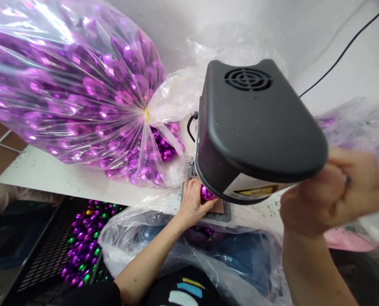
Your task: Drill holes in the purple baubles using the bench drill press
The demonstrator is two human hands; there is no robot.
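Observation:
My left hand (192, 202) grips a small shiny purple ball (206, 193) and holds it under the black machine head (256, 127), on the plate beneath it. My right hand (332, 191) is raised close to the camera at the right, blurred, its fingers curled into a loose fist; whether it holds anything is unclear. A yellow warning label (256, 190) shows on the underside of the machine head.
A big clear bag of purple balls (71, 85), tied with a yellow band, lies on the white table (43, 174). A black crate (81, 242) below holds purple and green balls. Loose plastic bags (164, 238) lie over my lap. A black cable (345, 49) runs at the back right.

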